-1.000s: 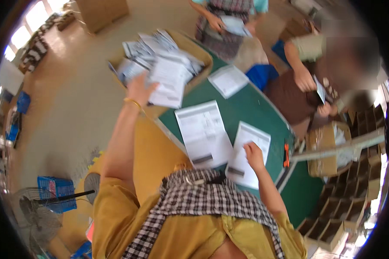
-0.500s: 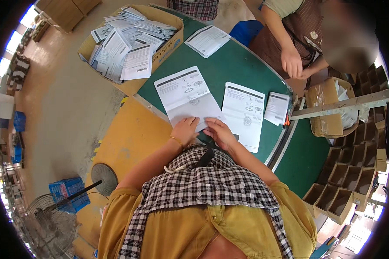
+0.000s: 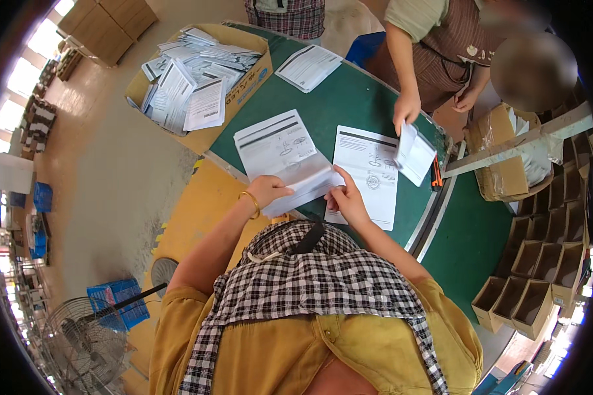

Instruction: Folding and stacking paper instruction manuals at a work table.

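A printed instruction sheet (image 3: 270, 138) lies on the green table in front of me, its near part bent up and folding over. My left hand (image 3: 269, 189) is closed on the near left edge of this sheet, thumb on top. At the near right corner my right hand (image 3: 349, 199) pinches the raised paper between thumb and fingers. Just right of it lies a stack of flat printed sheets (image 3: 369, 148), partly under my right hand. Across the table a co-worker's hand (image 3: 407, 108) grips a bundle of folded leaflets (image 3: 416, 157).
A cardboard box (image 3: 247, 89) full of folded leaflets stands at the far left. Another pile of leaflets (image 3: 308, 68) lies on the green table (image 3: 323, 105). An orange cutter (image 3: 436, 176) is near the right edge, beside a metal bar (image 3: 507, 153). A fan (image 3: 85, 339) stands lower left.
My hands have raised the sheet's near edge and bent it over; my right hand moved slightly right. The co-worker's hand has reached in and lifted the folded leaflets from the table's right side.
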`<state>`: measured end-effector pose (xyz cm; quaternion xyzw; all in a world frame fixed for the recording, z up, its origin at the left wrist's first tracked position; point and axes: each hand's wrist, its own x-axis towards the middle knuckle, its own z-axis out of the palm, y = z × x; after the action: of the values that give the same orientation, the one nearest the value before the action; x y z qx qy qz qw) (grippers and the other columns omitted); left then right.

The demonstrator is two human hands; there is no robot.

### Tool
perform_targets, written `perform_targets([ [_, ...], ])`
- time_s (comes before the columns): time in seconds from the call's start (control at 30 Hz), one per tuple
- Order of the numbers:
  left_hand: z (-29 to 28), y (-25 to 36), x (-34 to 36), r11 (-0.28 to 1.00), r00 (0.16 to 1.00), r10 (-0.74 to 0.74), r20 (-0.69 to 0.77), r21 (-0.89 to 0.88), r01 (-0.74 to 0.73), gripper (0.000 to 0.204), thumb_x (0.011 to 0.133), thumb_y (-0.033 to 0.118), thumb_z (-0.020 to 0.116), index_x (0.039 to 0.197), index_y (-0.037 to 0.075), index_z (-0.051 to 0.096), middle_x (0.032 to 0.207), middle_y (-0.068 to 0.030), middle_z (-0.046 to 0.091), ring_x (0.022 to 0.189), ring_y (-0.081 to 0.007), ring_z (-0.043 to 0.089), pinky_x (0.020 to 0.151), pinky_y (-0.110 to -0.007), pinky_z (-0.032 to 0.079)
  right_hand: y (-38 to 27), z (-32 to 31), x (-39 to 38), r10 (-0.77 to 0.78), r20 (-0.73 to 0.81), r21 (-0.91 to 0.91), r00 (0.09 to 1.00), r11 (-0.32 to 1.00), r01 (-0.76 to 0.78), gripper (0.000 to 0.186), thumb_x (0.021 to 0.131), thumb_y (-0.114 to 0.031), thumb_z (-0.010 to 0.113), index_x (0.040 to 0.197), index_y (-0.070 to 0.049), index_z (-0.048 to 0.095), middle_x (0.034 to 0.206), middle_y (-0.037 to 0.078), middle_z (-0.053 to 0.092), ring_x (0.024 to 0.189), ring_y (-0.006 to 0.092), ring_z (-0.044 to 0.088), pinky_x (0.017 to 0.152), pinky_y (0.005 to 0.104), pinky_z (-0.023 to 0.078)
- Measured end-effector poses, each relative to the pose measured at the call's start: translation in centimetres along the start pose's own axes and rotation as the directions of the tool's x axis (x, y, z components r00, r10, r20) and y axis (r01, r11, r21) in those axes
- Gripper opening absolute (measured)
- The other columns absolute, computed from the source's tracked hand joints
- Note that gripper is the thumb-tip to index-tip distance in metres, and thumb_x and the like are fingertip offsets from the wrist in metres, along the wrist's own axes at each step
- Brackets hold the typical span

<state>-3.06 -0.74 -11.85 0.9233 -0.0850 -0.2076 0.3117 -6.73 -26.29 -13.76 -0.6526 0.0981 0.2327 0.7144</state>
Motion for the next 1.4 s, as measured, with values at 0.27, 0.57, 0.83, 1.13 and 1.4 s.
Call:
perform_targets([
  [0.27, -2.5, 2.3, -0.6, 0.359, 0.998, -0.051, 0.036, -0.932, 0.052, 0.023, 0.094, 0.022, 0.051, 0.101, 0.001, 0.057, 0.091, -0.0019, 0.06, 0.081, -0.0099, 0.057, 0.07, -0.026, 0.047, -1.6, 2.5, 2.3, 0.082, -0.095, 0.195, 0.992, 0.979, -0.062, 0.042, 0.095, -0.026, 0.053, 0.128, 0.001, 0.049, 0.103, 0.007, 0.062, 0.087, 0.0123, 0.059, 0.071, 0.0258, 0.049],
  [0.57, -2.6, -3.5, -1.0, 0.808, 0.934, -0.159, -0.321, -0.586, -0.064, 0.034, 0.094, 0.023, 0.052, 0.117, -0.003, 0.05, 0.109, -0.0076, 0.059, 0.097, -0.0146, 0.059, 0.086, -0.029, 0.047, -6.8, 4.2, 2.8, -0.136, -0.001, 0.171, 0.991, 0.976, 0.134, 0.005, 0.089, -0.012, 0.061, 0.09, -0.007, 0.06, 0.067, -0.009, 0.045, 0.058, 0.0024, 0.039, 0.054, 0.019, 0.031],
  [0.83, -3.1, 0.6, -3.2, 0.367, 0.989, -0.145, -0.038, -0.93, 0.018, 0.032, 0.092, 0.026, 0.058, 0.111, 0.0, 0.059, 0.095, -0.0046, 0.064, 0.085, -0.0106, 0.059, 0.074, -0.026, 0.049, -8.0, 2.9, 2.0, -0.114, 0.035, 0.172, 0.993, 0.979, 0.107, 0.009, 0.089, -0.013, 0.061, 0.094, -0.006, 0.059, 0.073, -0.006, 0.053, 0.064, 0.002, 0.047, 0.055, 0.0195, 0.038],
  [1.13, -4.6, 3.2, -3.9, 0.532, 0.989, -0.009, -0.146, -0.838, -0.119, 0.022, 0.093, 0.02, 0.056, 0.106, 0.002, 0.06, 0.081, 0.0013, 0.062, 0.066, -0.0051, 0.055, 0.059, -0.02, 0.045, -8.4, 0.1, 0.9, -0.17, 0.118, 0.078, 0.978, 0.984, 0.162, 0.019, 0.091, -0.016, 0.059, 0.105, -0.004, 0.061, 0.084, 0.0, 0.063, 0.066, 0.0031, 0.054, 0.054, 0.0182, 0.043],
  [1.4, -6.4, 0.4, -4.1, 0.494, 0.965, 0.259, 0.026, -0.863, -0.109, 0.019, 0.091, 0.003, 0.044, 0.098, 0.006, 0.061, 0.087, 0.0003, 0.059, 0.075, -0.0057, 0.055, 0.065, -0.021, 0.045, -12.0, -1.9, -1.0, -0.239, 0.485, 0.031, 0.841, 0.966, 0.257, 0.029, 0.085, 0.0, 0.043, 0.099, -0.002, 0.068, 0.091, 0.004, 0.064, 0.076, 0.0119, 0.059, 0.068, 0.0262, 0.049],
])
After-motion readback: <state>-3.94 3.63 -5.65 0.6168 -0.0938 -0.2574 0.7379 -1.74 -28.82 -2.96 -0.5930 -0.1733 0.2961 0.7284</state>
